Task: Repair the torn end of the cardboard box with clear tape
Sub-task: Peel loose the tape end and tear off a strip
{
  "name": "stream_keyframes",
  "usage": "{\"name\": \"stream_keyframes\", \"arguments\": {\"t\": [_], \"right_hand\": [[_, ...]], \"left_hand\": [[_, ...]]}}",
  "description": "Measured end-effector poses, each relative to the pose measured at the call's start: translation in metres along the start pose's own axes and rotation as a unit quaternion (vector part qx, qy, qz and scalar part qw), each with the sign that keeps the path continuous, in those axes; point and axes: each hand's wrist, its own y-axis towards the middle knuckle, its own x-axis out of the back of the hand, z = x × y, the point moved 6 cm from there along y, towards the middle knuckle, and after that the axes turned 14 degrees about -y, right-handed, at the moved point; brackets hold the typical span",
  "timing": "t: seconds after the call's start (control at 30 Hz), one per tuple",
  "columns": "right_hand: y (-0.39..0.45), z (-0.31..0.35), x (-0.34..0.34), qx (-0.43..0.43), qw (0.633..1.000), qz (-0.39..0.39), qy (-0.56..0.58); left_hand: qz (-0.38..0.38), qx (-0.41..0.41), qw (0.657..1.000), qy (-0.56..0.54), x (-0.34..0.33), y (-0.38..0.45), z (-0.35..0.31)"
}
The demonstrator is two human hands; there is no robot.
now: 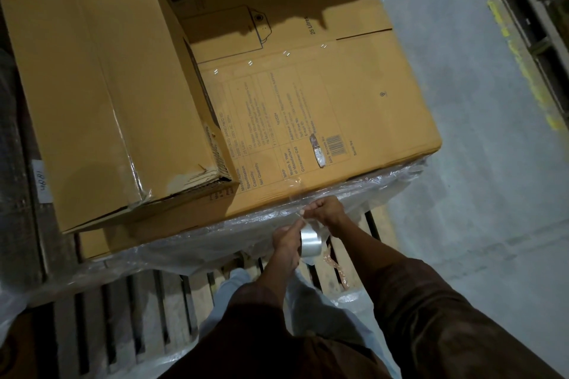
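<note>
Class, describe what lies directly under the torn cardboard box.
The torn cardboard box rests on a larger printed carton, which sits on plastic wrap over a wooden pallet. The covered carton surface is hidden.

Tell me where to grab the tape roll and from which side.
Grip the clear tape roll by its outer curved band, thumb on one side and fingers on the other, coming from the left as the left hand does. That probably leaves the roll free to turn while the right hand pinches the free end above it and pulls.
</note>
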Motion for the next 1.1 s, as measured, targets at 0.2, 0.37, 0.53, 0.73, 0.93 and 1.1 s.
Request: {"name": "stream_keyframes", "arguments": {"t": [0.2, 0.37, 0.53, 0.73, 0.93, 1.1], "right_hand": [[-0.005, 0.004, 0.002, -0.001, 1.000, -0.014, 0.002], [-0.008, 0.005, 0.001, -0.011, 1.000, -0.007, 0.009], [-0.015, 0.009, -0.002, -0.049, 0.999, 0.007, -0.011], [-0.021, 0.015, 0.004, -0.079, 0.997, 0.018, 0.013], [-0.032, 0.020, 0.000, -0.074, 0.991, 0.057, 0.098], [-0.042, 0.030, 0.006, -0.070, 0.987, 0.063, 0.130]], "left_hand": [[-0.012, -0.019, 0.994, 0.103, 0.009, -0.007, -0.002], [-0.067, -0.085, 0.974, 0.201, 0.030, -0.028, -0.019], [-0.143, -0.305, 0.924, 0.182, 0.015, -0.066, -0.099], [-0.100, -0.532, 0.811, 0.221, -0.063, -0.098, -0.204], [-0.072, -0.540, 0.627, 0.557, -0.094, -0.034, -0.245], [-0.013, -0.564, 0.594, 0.573, -0.091, -0.023, -0.239]]}}
